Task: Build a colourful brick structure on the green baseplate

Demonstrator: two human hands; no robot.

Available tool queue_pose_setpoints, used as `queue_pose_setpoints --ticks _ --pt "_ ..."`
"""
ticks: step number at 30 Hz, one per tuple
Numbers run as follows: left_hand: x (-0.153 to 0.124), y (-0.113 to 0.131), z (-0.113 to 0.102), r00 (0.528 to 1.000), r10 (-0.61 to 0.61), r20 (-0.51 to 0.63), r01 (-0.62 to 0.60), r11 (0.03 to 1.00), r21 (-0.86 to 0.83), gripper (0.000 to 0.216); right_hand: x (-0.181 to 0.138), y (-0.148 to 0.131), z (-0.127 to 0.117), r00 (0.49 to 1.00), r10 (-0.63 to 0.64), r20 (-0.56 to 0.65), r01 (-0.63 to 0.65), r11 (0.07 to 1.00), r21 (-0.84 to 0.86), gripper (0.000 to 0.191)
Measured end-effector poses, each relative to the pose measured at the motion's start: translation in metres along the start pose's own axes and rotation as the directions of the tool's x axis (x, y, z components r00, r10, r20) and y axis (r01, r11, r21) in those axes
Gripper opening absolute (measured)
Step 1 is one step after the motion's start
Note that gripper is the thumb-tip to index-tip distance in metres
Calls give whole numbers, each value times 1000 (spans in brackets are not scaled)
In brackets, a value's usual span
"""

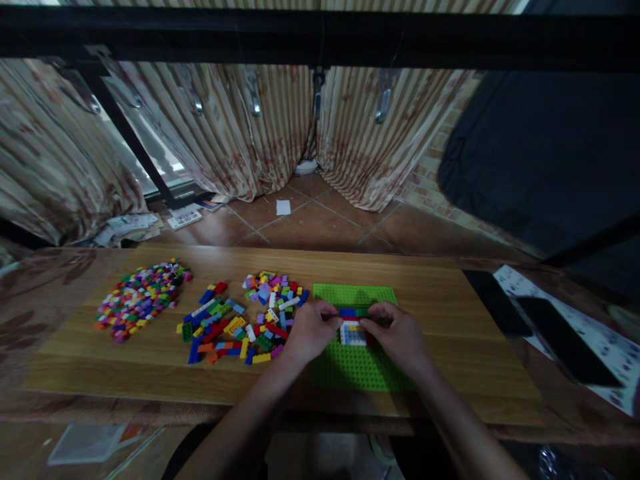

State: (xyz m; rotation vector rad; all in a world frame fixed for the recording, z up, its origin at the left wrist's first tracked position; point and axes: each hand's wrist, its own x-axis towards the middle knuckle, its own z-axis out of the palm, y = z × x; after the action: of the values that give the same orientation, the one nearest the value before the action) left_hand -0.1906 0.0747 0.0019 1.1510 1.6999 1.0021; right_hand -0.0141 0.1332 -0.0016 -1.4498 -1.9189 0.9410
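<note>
Nearest, at lower left, a clear plastic container [83, 445] sits below the front edge of a wooden table [480, 333]. On the table, a green studded plate [345, 377] carries a small block of joined toy bricks [353, 335], white, blue, red and green. The left hand [313, 330] and right hand [400, 337] meet it from either side, fingers bent; dim light makes it hard to tell whether they grip or merely touch. Leftward lie loose bricks [235, 325], then a heap of tiny pieces [143, 297]. Beyond, striped curtains [270, 133] reach a tiled floor [320, 223].
</note>
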Motion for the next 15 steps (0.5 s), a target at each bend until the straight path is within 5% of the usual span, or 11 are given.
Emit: queue_pose_setpoints --ticks 8,15 --pt "0 0 -5 992 -82 97 98 981 -165 17 14 13 -36 975 145 -168 -99 962 255 38" --pt "-2 8 -1 1000 -6 -12 7 999 38 28 10 9 -27 998 36 -47 -36 999 -4 27"
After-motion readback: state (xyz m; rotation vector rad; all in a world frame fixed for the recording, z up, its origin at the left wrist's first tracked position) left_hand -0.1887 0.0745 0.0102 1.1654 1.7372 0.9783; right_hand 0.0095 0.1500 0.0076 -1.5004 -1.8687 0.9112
